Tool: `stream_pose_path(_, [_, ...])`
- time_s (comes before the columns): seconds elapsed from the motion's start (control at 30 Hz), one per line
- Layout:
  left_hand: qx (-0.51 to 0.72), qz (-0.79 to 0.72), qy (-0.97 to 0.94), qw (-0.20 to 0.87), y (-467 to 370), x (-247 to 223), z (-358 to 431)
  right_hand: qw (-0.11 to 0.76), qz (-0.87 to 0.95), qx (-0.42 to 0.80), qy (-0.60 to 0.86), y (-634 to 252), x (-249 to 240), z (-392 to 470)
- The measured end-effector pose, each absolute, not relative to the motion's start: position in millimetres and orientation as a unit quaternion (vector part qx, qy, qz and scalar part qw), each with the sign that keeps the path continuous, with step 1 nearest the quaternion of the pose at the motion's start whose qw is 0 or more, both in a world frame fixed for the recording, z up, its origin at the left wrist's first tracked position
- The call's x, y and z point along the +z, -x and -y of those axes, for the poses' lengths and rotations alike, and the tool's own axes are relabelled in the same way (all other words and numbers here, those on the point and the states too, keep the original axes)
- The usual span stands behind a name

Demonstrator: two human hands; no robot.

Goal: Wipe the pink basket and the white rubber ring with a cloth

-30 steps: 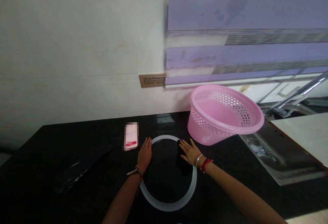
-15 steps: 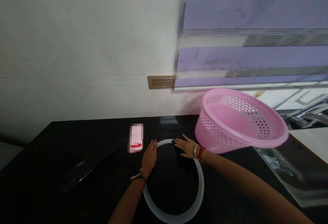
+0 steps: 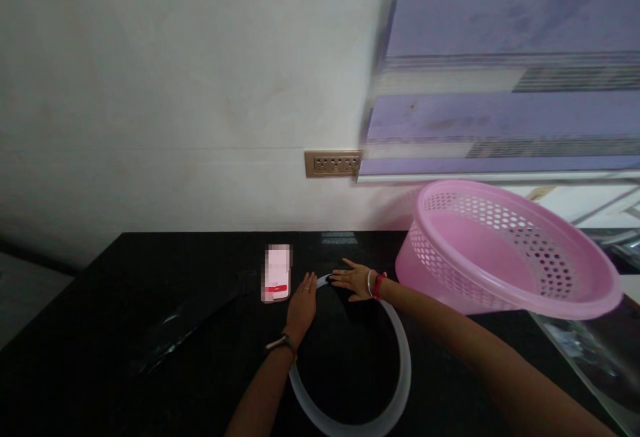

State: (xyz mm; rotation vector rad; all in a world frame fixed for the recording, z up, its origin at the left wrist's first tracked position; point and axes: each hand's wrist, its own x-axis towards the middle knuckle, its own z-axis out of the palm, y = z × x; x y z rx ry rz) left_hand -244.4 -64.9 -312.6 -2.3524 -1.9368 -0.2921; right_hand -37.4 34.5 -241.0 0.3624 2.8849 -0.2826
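A whitish ring-shaped band [image 3: 404, 364] lies flat on the black countertop, its near edge reaching the bottom of the view. My left hand [image 3: 302, 304] rests on the ring's far left part, fingers stretched out and close together. Across the far part of the ring is my right hand [image 3: 356, 280], palm down with its fingers spread. Its fingertips touch a small black thing [image 3: 328, 279] on the ring, too small to make out. Neither hand is closed around anything. Both hands cover parts of the ring.
A pink phone [image 3: 277, 274], partly pixelated, lies left of my left hand. A dark, shiny plastic-like strip [image 3: 187, 324] is farther left. The pink perforated basket [image 3: 450, 277] stands tilted at right, near the sink's edge [image 3: 575, 364]. A wall socket [image 3: 333, 164] is behind.
My right hand has slid left along the ring's far edge, closer to my left hand. The whole scene has shifted rightward as the camera turned left.
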Motion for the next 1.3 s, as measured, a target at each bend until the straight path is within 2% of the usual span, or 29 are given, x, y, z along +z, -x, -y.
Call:
stream_pose_path(0.13, [-0.1,0.624,0.774,0.037,245,-310,64,0.103,-0.979,-0.095,-0.15,36,-242,-26])
stream_pose_path(0.53, [-0.084,0.623,0.776,0.054,246,-305,66,0.082,-0.928,-0.091,-0.353,-26,-245,34])
stream_pose_path(1.07, [-0.066,0.61,0.788,0.046,241,-299,77,0.077,-0.807,-0.079,-0.58,-32,-241,171])
stream_pose_path(1.3, [-0.073,0.593,0.801,0.034,247,-303,75,0.087,-0.843,-0.078,-0.524,-42,-241,140])
